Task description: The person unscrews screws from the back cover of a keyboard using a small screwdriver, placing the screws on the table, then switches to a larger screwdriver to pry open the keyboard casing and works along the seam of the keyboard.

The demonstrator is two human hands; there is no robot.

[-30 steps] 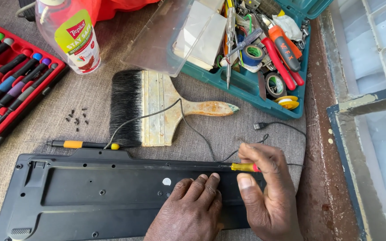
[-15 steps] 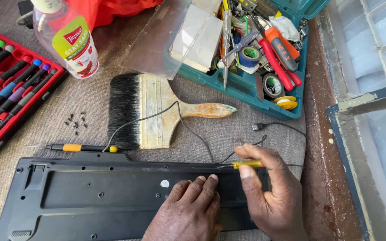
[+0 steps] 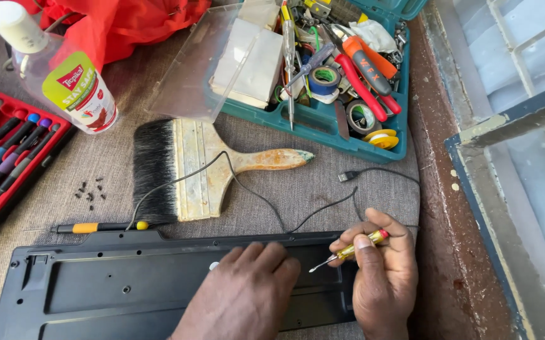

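Observation:
A black keyboard [image 3: 96, 296] lies face down along the near edge, its thin black cable [image 3: 253, 192] running up over the brush to a plug. My left hand [image 3: 247, 296] rests flat on the keyboard's back, fingers together. My right hand [image 3: 379, 277] pinches a small yellow-handled screwdriver [image 3: 354, 250], its metal tip pointing left and down, just above the keyboard's back near its right end. A second screwdriver with a black and yellow handle [image 3: 96, 227] lies on the cloth just beyond the keyboard's far edge.
A wide paintbrush [image 3: 203, 167] lies behind the keyboard. Several small dark screws [image 3: 91, 191] are scattered left of it. A red tray of screwdrivers [image 3: 5, 157] sits at far left, a plastic bottle [image 3: 65, 75] behind it, a teal toolbox [image 3: 342, 69] at the back right. A window frame [image 3: 505, 126] borders the right.
My right hand has turned the small screwdriver from lying level along the keyboard's far edge to pointing its tip down-left at the keyboard's back. The left hand stays put.

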